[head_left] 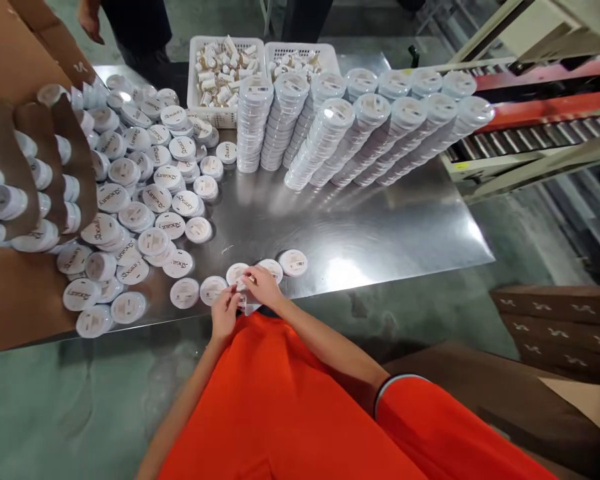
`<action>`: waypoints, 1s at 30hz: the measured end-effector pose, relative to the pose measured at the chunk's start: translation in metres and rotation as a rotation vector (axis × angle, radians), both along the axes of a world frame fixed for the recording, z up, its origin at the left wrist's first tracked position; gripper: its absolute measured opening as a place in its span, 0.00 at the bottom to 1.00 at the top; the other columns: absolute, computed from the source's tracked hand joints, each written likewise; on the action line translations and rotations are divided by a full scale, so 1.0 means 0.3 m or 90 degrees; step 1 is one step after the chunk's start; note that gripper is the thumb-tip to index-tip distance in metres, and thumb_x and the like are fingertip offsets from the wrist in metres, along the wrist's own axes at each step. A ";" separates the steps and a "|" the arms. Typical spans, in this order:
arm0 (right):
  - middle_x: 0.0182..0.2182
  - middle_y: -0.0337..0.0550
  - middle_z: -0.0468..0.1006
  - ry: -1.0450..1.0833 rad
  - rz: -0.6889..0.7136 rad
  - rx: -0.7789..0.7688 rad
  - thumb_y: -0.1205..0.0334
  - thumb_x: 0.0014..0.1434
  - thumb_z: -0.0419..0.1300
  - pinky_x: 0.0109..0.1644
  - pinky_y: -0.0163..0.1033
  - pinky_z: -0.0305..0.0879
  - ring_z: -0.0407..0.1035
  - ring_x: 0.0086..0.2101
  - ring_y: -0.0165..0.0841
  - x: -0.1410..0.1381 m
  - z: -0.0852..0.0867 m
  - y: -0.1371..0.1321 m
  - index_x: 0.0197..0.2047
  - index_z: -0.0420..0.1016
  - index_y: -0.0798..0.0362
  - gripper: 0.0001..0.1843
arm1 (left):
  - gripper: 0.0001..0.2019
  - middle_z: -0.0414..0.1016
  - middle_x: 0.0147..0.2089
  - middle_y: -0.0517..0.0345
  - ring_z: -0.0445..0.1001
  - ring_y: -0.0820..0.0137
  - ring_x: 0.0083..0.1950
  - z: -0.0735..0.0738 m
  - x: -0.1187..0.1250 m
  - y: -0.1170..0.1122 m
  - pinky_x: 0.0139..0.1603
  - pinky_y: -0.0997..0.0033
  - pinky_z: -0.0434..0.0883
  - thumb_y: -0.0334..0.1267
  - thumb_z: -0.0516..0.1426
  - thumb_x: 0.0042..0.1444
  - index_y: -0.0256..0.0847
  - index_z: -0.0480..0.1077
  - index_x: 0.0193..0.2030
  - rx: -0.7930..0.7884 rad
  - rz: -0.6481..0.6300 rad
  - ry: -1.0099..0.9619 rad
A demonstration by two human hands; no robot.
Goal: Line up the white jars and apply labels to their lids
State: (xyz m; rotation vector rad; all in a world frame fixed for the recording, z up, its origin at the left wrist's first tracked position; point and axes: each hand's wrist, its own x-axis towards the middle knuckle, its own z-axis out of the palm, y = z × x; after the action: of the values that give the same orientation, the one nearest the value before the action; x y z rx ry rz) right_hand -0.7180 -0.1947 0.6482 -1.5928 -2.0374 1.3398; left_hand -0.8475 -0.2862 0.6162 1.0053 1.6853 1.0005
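White round tin [237, 273] — touching both hands, left hand [225, 312] and right hand [263, 285].

At twelve o'clock on the steel bench [380, 227] two white baskets [200, 73] hold small tubes beside leaning stacks of white tins [360, 133]. Loose tins [145, 193] spill at ten o'clock from a cardboard box [15, 293]. A roller conveyor [540, 140] runs at two o'clock.

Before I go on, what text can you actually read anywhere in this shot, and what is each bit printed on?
"Beauty", in script, as best it reads: on the lids of the loose round tins spread over the steel table.
Small labels on top of the stacked tins: too small to read.
Pale marks on the brown cartons at right: a squiggle, no readable letters.
Tin between the left hand and right hand: covered, unreadable.
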 end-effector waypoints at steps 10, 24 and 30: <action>0.26 0.33 0.72 0.305 -0.138 -0.192 0.66 0.50 0.62 0.36 0.35 0.65 0.67 0.29 0.29 -0.092 -0.037 -0.168 0.36 0.71 0.52 0.07 | 0.20 0.74 0.33 0.58 0.73 0.69 0.32 0.060 -0.067 -0.075 0.36 0.67 0.73 0.57 0.61 0.51 0.41 0.70 0.37 -0.020 0.128 -0.260; 0.20 0.31 0.70 0.254 -0.212 -0.183 0.59 0.53 0.63 0.29 0.33 0.61 0.65 0.22 0.27 -0.180 -0.019 -0.263 0.28 0.69 0.51 0.07 | 0.20 0.72 0.26 0.59 0.72 0.69 0.30 0.024 -0.161 -0.121 0.34 0.69 0.71 0.57 0.57 0.53 0.41 0.66 0.27 -0.030 0.049 -0.151; 0.25 0.36 0.74 0.039 -0.187 -0.058 0.63 0.55 0.64 0.36 0.35 0.63 0.68 0.29 0.30 -0.211 -0.047 -0.261 0.27 0.75 0.51 0.06 | 0.20 0.69 0.20 0.61 0.66 0.72 0.23 0.012 -0.183 -0.143 0.26 0.72 0.62 0.53 0.53 0.56 0.43 0.61 0.20 -0.045 0.053 0.056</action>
State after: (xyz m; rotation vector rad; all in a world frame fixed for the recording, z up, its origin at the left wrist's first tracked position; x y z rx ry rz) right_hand -0.7814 -0.2729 0.6341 -1.7822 -1.6506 1.3667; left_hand -0.9023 -0.3291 0.6199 0.9509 1.8349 0.9548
